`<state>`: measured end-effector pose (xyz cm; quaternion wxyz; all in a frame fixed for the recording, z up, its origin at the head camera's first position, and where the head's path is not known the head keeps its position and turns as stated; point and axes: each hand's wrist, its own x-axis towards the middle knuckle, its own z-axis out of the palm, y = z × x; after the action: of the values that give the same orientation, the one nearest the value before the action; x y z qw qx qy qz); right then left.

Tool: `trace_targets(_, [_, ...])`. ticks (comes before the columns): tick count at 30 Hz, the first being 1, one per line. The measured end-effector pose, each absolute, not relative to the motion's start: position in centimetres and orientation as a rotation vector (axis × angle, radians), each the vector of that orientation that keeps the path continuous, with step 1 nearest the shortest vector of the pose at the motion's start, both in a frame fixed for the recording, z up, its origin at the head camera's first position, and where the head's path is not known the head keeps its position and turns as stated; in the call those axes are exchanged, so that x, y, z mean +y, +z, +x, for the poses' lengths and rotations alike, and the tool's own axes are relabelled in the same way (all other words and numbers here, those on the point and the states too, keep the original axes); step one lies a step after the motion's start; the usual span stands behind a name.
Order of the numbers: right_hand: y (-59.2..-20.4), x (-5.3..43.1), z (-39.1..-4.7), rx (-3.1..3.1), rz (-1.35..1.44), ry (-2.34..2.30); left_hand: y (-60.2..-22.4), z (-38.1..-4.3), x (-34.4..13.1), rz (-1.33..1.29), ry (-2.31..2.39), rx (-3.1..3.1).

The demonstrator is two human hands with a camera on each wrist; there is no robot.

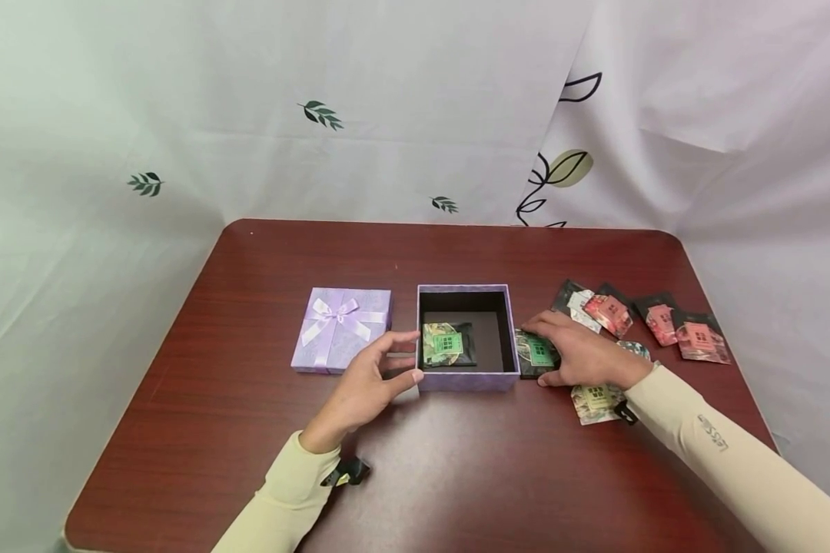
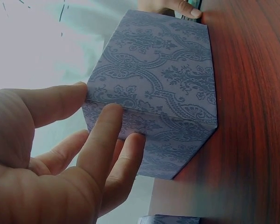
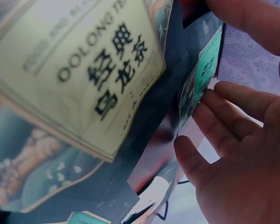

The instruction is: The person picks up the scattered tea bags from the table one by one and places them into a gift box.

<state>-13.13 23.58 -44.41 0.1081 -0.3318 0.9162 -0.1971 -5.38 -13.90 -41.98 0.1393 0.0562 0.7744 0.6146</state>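
A lidless lavender box with a dark inside stands mid-table. Inside, at its left, lies a green-labelled tea packet. My left hand touches the box's left wall and near-left corner with spread, fairly straight fingertips. In the left wrist view, these fingers rest on the patterned paper. My right hand holds another green-labelled tea packet by its edges, just right of the box. The right wrist view shows that packet at the fingertips, partly edge-on.
The lavender lid with its ribbon bow lies left of the box. Several tea packets with red labels and a white label lie at the right. A yellow-labelled oolong packet lies under the right wrist. A curtain hangs behind the table.
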Motion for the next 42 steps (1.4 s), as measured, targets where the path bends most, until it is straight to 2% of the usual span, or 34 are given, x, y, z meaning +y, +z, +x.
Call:
trace_targets(17, [-42.4, 23.5, -13.9, 2.765, -0.928, -0.580, -42.1, -5.3, -13.8, 0.153, 1.795, 2.219])
trace_targets(30, [-38.6, 23.6, -14.8, 2.794, -0.873, -0.464, -42.0, -5.3, -13.8, 0.147, 1.799, 2.211])
trace_targets(42, [-34.1, 22.7, -15.7, 2.846, -0.975, -0.500, -42.0, -5.4, -14.0, 0.158, 1.799, 2.209])
